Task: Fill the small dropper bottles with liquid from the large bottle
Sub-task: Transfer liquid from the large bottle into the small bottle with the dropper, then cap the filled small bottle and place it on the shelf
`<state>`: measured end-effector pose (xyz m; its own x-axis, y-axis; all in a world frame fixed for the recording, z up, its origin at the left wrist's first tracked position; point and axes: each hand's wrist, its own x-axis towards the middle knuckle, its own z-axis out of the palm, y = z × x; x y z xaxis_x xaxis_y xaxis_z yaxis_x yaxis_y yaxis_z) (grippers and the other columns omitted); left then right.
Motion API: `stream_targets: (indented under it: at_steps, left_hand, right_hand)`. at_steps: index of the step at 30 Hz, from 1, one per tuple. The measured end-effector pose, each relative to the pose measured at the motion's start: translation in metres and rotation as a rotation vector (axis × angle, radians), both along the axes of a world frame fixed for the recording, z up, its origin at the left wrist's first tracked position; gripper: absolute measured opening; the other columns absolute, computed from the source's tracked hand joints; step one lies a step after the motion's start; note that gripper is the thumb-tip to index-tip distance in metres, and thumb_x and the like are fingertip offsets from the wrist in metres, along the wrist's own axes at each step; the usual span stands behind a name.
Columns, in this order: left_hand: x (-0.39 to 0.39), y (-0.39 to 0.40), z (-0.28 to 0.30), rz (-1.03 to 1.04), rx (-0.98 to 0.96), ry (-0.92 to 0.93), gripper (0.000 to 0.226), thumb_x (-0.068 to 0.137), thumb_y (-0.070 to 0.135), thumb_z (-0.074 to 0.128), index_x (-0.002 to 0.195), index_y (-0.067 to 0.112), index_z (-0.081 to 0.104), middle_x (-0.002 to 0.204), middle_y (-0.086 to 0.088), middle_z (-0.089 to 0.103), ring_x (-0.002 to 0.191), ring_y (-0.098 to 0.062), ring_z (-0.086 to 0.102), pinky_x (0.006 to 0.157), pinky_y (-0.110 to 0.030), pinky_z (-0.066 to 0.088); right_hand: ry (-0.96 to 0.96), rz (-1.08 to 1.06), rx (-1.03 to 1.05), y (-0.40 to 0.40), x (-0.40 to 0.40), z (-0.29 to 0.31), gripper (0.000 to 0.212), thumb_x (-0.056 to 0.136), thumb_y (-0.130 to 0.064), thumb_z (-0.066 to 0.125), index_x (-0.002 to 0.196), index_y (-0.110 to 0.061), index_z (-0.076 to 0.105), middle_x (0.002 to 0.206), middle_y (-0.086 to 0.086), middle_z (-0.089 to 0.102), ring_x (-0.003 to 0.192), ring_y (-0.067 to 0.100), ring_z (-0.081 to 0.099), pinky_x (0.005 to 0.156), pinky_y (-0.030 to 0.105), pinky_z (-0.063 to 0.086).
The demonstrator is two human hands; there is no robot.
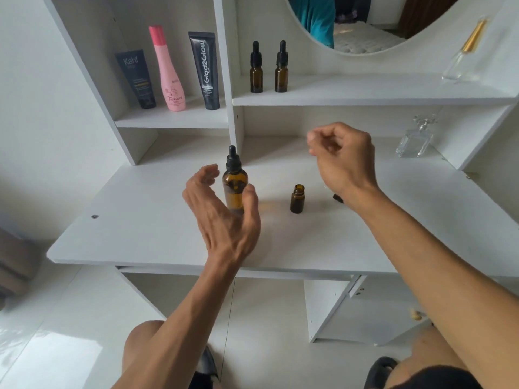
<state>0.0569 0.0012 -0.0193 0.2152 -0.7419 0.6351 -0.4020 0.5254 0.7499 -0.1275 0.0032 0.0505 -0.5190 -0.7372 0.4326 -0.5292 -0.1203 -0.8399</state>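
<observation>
A white vanity desk (140,234) with shelves and an oval mirror (365,23) stands on glossy white floor (56,346).
</observation>
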Motion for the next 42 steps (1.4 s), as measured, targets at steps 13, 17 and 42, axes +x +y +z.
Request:
stream_targets:
  at_steps: [13, 17, 42]
  left_hand:
    - [-0.059, 0.006, 0.002, -0.336, 0.478, -0.316, 0.068, 0.089, 0.038, 0.076, 0.145, 0.017, 0.044, 0.133, -0.004, 0.063, 0.124, -0.02, 0.056, 0.099, -0.035, 0.048]
    - [-0.062, 0.004, -0.001, -0.312, 0.491, -0.358, 0.062, 0.086, 0.037, 0.077, 0.141, 0.019, 0.052, 0.127, -0.001, 0.069, 0.118, -0.022, 0.061, 0.098, -0.037, 0.051]
    - [-0.06, -0.002, -0.013, -0.343, 0.442, -0.392, 0.035, 0.092, 0.031, 0.07, 0.124, 0.018, 0.064, 0.113, -0.004, 0.069, 0.101, -0.024, 0.064, 0.089, -0.039, 0.054]
  right_hand:
    - [0.051, -0.087, 0.33, 0.032, -0.043, -0.07, 0.045, 0.082, -0.029, 0.08, 0.122, -0.012, 0.067, 0.123, 0.004, 0.069, 0.111, 0.02, 0.064, 0.091, 0.02, 0.044]
    - [0.078, -0.09, 0.317, 0.031, -0.042, -0.082, 0.048, 0.079, -0.028, 0.081, 0.123, -0.014, 0.066, 0.122, 0.006, 0.069, 0.114, 0.028, 0.063, 0.101, 0.039, 0.049]
    - [0.229, 0.191, 0.185, 0.046, -0.023, -0.008, 0.016, 0.087, -0.019, 0.076, 0.103, -0.018, 0.076, 0.083, -0.012, 0.069, 0.075, 0.004, 0.065, 0.071, 0.002, 0.045]
